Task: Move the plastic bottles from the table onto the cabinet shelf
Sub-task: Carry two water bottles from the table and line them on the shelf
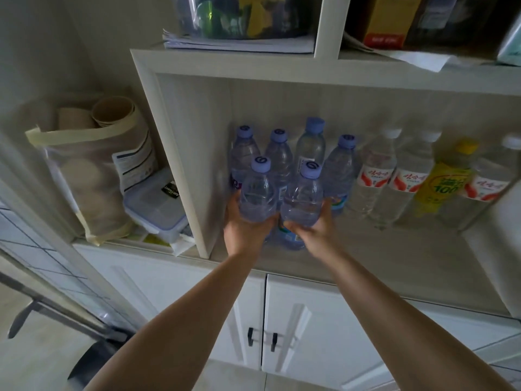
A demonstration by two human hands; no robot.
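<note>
Pale cabinet shelf [380,249] — clear bottles [258,193] (lilac caps), one per hand.

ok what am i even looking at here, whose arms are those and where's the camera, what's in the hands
There is no machine here. A person wears a wide-angle camera on the head, so you look down along their own two bare arms. The left hand grips one purple-capped bottle; the right hand grips another. Both are held at the front of an open cabinet shelf, where four similar bottles already stand behind, with red-labelled bottles and a yellow bottle to the right. Beside the cabinet lies a lidded plastic box.
</note>
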